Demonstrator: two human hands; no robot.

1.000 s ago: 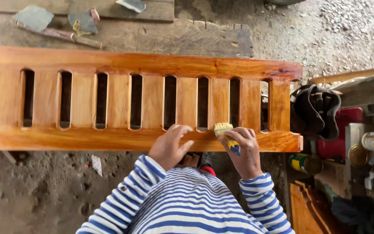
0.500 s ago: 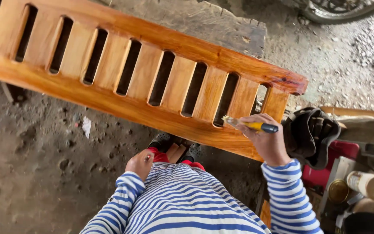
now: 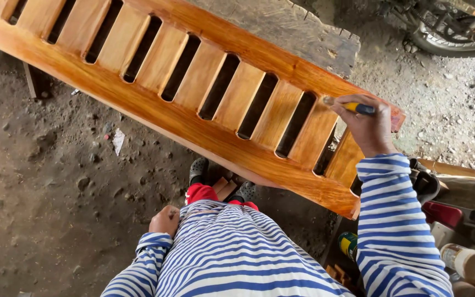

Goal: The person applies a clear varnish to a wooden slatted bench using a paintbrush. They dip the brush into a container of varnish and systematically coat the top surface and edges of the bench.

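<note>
A long glossy orange-brown wooden panel (image 3: 155,104) with several slats and dark slots runs diagonally from upper left to lower right. My right hand (image 3: 366,129) is shut on a paintbrush (image 3: 347,105) with a yellow and blue handle, its bristle tip touching the panel's far rail near the right end. My left hand (image 3: 164,220) hangs down by my hip, fingers curled into a fist, holding nothing that I can see. Both arms wear blue and white striped sleeves. My feet in dark sandals (image 3: 199,170) stand under the panel's near edge.
Dirt floor (image 3: 50,209) lies to the left with a scrap of paper (image 3: 118,140). A rough grey plank (image 3: 298,27) lies behind the panel. A motorbike wheel (image 3: 457,33) is at top right. Cans, a jar (image 3: 465,263) and clutter crowd the lower right.
The view has tilted and swung right. My right hand moved the brush up from the near rail to the far rail. My left hand left the panel and dropped to my side.
</note>
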